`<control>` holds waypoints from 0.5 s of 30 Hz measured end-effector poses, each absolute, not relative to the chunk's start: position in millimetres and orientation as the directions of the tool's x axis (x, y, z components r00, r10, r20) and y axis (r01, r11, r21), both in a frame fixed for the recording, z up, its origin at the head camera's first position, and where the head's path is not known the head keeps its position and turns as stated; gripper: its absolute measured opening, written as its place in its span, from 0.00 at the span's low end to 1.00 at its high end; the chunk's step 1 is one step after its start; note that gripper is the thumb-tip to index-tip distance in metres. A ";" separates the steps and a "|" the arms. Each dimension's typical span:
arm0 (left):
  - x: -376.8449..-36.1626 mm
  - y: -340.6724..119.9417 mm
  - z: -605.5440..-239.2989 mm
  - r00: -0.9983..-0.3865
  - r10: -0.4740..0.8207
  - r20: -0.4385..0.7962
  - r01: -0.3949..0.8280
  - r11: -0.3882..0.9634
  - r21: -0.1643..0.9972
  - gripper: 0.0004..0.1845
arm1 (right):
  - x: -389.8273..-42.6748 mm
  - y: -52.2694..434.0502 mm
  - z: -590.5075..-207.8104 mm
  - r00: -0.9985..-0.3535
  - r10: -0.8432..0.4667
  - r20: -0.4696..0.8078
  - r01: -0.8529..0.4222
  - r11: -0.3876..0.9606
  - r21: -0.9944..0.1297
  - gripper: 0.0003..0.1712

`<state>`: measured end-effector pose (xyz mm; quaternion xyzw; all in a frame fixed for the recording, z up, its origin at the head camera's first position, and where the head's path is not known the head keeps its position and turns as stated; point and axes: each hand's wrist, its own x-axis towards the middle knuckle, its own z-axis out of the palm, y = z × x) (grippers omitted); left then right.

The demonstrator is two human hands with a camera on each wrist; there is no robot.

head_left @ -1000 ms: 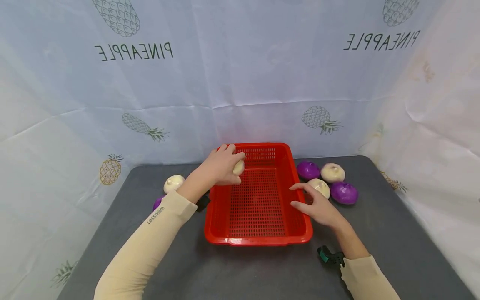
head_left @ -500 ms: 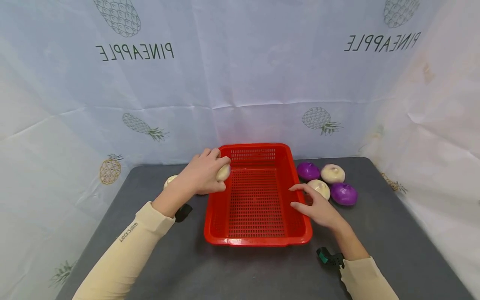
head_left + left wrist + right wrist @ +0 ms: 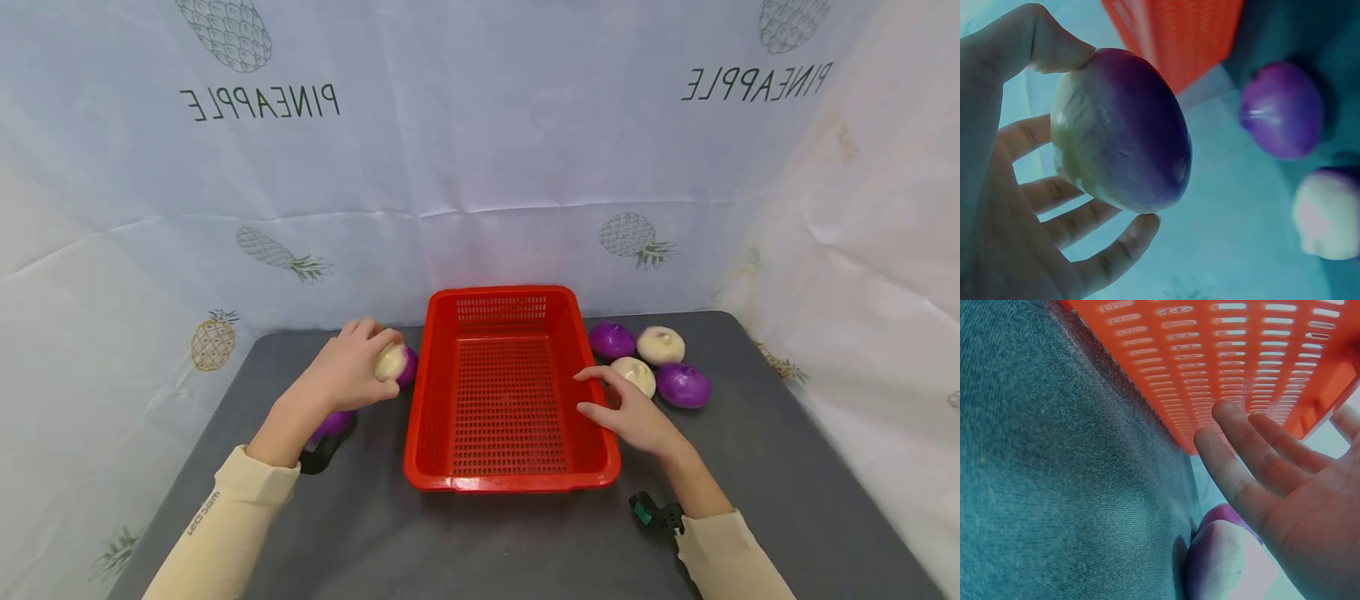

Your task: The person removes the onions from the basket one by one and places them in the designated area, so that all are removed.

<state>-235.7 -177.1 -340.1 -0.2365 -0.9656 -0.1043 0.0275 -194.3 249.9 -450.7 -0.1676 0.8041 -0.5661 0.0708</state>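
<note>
My left hand holds a white-and-purple turnip between thumb and fingertips, to the left of the red basket. Up close in the left wrist view, the turnip has one white side and one purple side. Just behind it in the head view a purple turnip shows partly, and another purple turnip peeks out below the wrist. My right hand is at the basket's right rim, with thumb and forefinger apart. Its other fingers lie nearly straight by the slotted outer wall.
Right of the basket sit two purple turnips and two white ones, grouped near my right hand. The grey tabletop extends in front. A pineapple-print cloth hangs behind.
My left hand has moved left and slightly down with the turnip, from over the basket to outside its left side. My right hand has stayed at the rim.
</note>
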 end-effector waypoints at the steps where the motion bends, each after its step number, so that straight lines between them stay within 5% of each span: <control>1: -234.5 -180.1 -343.4 -0.889 0.447 0.100 0.458 0.868 0.194 0.30 | -194.2 250.3 -450.4 -0.934 -0.348 0.077 -0.189 0.302 -0.934 0.25; 15: -225.1 -196.6 -396.3 -0.907 0.410 0.101 0.422 0.880 0.220 0.27 | -194.5 250.4 -451.7 -0.931 -0.356 0.079 -0.189 0.286 -0.939 0.25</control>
